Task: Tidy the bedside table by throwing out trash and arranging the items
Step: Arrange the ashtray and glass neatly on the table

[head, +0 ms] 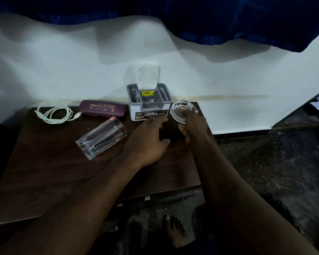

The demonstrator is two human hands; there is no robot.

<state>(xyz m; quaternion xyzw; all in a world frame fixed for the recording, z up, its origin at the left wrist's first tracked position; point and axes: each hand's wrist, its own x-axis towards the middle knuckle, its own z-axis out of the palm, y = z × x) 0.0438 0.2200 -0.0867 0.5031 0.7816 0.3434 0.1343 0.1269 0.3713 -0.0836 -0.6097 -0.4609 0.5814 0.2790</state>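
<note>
On the dark wooden bedside table [44, 172], a clear glass ashtray [180, 107] sits at the back right corner. My right hand [193, 124] grips its near rim, fingertips inside the bowl and thumb outside. My left hand [147, 144] lies flat and relaxed beside it, fingertips at the front of a white and grey tissue holder [147, 111] with a tissue sticking up. A clear tumbler [101, 137] lies on its side mid-table. A purple glasses case [102, 108] and a coiled white cable [53, 112] lie along the back left.
A white wall stands right behind the table, with a blue curtain [247, 24] hanging above. The table's right edge runs just past the ashtray, and dark floor lies beyond. My bare foot [175, 230] is on the floor below the front edge.
</note>
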